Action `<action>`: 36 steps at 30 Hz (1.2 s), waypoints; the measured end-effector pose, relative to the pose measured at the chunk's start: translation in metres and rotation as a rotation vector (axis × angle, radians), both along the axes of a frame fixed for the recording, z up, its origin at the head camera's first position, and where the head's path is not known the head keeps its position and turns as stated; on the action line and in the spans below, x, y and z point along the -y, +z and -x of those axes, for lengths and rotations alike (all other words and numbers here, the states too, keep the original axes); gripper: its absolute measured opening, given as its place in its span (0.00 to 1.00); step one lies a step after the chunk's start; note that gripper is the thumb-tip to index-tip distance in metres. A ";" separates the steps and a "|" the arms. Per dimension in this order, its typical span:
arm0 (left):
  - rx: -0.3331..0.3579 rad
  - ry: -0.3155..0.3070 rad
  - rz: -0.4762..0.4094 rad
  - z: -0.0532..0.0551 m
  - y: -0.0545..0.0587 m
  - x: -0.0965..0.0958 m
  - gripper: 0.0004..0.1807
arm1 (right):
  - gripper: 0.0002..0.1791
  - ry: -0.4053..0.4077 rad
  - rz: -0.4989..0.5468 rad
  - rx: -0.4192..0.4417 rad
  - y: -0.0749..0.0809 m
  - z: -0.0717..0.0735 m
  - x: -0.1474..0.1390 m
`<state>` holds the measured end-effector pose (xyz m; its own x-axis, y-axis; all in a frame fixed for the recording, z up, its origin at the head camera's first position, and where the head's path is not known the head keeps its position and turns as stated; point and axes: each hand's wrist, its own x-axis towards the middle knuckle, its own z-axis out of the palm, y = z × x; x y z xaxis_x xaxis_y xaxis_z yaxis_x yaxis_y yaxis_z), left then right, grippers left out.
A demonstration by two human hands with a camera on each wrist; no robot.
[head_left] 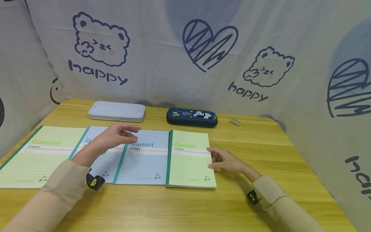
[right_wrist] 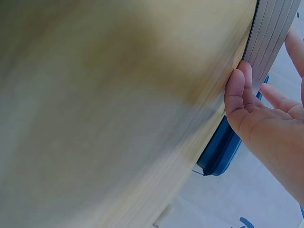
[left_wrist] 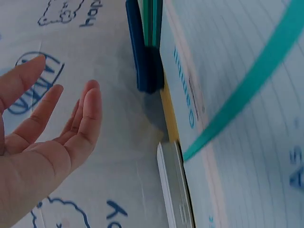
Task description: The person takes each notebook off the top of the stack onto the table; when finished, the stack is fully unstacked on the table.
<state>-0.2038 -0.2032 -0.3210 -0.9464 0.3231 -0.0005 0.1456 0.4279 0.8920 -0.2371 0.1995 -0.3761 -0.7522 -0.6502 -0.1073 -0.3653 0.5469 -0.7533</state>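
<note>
My left hand (head_left: 116, 135) hovers over the blue notebooks, its fingers loosely bent around nothing; in the left wrist view it (left_wrist: 52, 128) shows apart from every notebook. Under it lie one blue notebook (head_left: 98, 161) and another blue notebook (head_left: 142, 164) with green spines. My right hand (head_left: 227, 161) is at the right edge of a stack of notebooks topped by a yellow-green notebook (head_left: 189, 161). In the right wrist view, fingertips (right_wrist: 236, 88) touch the page edges of the stack (right_wrist: 270, 38), low by the table. A wider yellow-green notebook (head_left: 40, 158) lies farthest left.
Behind the notebooks stand a white case (head_left: 117, 111) and a dark blue panda pencil case (head_left: 192, 117). A small beige piece (head_left: 235, 122) lies right of them on the wooden table (head_left: 275, 151). A printed cloth (head_left: 162, 48) hangs along the back.
</note>
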 end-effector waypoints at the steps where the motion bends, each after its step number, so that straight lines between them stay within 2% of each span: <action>1: 0.000 -0.009 -0.002 0.001 -0.001 -0.004 0.25 | 0.36 0.001 -0.001 -0.002 0.000 0.000 0.000; 9: 0.037 -0.029 0.091 0.005 -0.017 -0.041 0.26 | 0.36 0.001 0.001 -0.007 -0.001 0.000 0.000; 18: 0.050 -0.093 0.092 0.007 -0.028 -0.072 0.27 | 0.36 0.005 0.007 -0.007 -0.002 0.001 0.000; 23: 0.083 -0.135 0.079 0.005 -0.031 -0.084 0.27 | 0.36 0.006 0.010 -0.005 -0.001 0.001 0.000; 29: 0.160 -0.137 0.121 0.005 -0.034 -0.096 0.28 | 0.36 0.012 0.011 -0.012 -0.001 0.000 0.001; 36: 0.165 -0.145 0.203 0.007 -0.034 -0.103 0.31 | 0.36 0.006 0.008 -0.005 -0.001 0.000 0.001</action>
<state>-0.2108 -0.1006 -0.3553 -0.8721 0.4325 -0.2290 0.0785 0.5855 0.8068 -0.2373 0.1989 -0.3767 -0.7490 -0.6552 -0.0988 -0.3717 0.5389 -0.7559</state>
